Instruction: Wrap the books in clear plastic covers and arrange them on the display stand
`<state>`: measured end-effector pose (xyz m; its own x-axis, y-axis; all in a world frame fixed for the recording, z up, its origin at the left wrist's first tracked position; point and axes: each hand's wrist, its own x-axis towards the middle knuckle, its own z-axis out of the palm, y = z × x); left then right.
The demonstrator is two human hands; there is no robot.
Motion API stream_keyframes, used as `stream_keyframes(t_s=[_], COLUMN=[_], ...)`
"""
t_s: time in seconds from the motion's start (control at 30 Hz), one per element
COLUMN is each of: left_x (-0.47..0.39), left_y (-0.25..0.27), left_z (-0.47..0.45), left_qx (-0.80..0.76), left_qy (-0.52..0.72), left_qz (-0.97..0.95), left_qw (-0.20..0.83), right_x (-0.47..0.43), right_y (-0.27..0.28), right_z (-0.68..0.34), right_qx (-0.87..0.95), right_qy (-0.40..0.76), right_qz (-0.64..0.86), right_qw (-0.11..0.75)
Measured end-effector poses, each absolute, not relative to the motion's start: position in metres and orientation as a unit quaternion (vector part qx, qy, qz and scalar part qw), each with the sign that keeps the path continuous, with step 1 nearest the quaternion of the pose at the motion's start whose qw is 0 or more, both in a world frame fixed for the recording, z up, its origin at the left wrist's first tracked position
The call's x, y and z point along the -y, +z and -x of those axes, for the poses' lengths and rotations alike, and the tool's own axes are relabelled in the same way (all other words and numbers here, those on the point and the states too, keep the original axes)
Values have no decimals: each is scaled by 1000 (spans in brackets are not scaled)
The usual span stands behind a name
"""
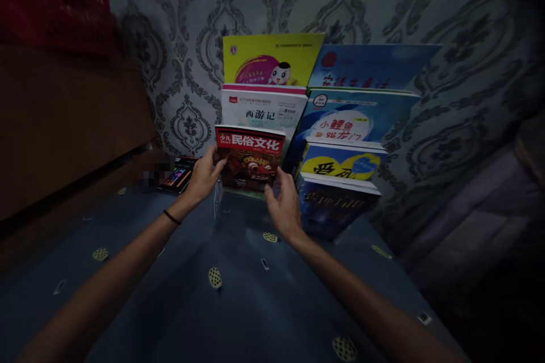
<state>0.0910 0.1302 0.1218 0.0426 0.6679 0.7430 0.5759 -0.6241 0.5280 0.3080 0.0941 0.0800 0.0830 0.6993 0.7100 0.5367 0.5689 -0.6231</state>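
Observation:
A book with a red and dark cover [250,160] stands upright between my two hands. My left hand [205,174] grips its left edge, thumb on the front cover. On the book's lower right side, my right hand [284,204] closes with the thumb in front. Directly behind it rises a white book [261,106], and behind that a yellow-green book [272,57]. A clear stand part [217,197] shows just under my left hand. Right of my right hand, a dark blue book [332,207] fronts another stepped row.
The right row also has a blue and yellow book [344,161], a teal book [357,116] and a blue book [370,65]. A dark booklet [175,176] lies left. A cardboard box [68,125] bears a red basket [55,3]. Patterned wallpaper backs the blue cloth [170,295].

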Motion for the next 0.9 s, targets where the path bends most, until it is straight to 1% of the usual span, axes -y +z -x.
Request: stream_keyframes(t_s=[0.1, 0.27, 0.43, 0.6, 0.9], left_x=[-130, -128, -123, -122, -122], left_y=[120, 121, 124, 125, 125], left_z=[-94, -96, -100, -102, -104], left_qx=[-461, -476, -513, -557, -567], left_qy=[526, 483, 438, 383, 364], left_qz=[-715, -734, -737, -730, -732], left_qw=[19, -32, -41, -99, -104], right_x=[-94, -96, -99, -99, -103], right_y=[76, 69, 65, 64, 75], right_z=[-309, -305, -303, -304, -304], right_qx=[674, 657, 656, 658, 648], right_qy=[57, 60, 69, 68, 46], right_qz=[471, 480, 496, 495, 504], right_qw=[566, 578, 565, 564, 569])
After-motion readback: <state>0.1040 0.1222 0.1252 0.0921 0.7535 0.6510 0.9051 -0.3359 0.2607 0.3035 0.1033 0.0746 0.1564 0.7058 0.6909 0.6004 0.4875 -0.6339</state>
